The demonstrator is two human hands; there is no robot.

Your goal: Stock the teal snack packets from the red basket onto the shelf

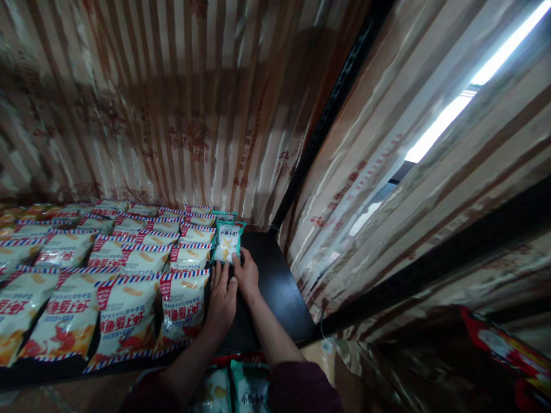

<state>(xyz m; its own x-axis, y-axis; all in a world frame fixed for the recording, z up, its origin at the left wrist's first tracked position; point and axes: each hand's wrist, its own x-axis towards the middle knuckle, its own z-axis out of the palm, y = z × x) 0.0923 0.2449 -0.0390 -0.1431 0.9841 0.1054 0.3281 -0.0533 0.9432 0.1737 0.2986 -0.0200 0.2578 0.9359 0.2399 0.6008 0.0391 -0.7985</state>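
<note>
Green-and-white 小鱼小虾 bag (228, 241): neighbours at left, room at right

At the far right of the black shelf (279, 287), just in front of a second green-topped bag (226, 216). Left hand (221, 295) unclamped, fingers outstretched against the near bottom edge; right hand (247, 272) curled at the near right corner, thumb on the front. Cannot tell how firm a hold. Possible slump or slide nearward if released without backing; possible disturbance of striped snack bags (183, 304) from a leftward brush of the left hand. Bare shelf to the right, bounded by black post (310, 155) and curtain (357, 189); at the near edge, a drop towards lower bags (252, 390).
</note>
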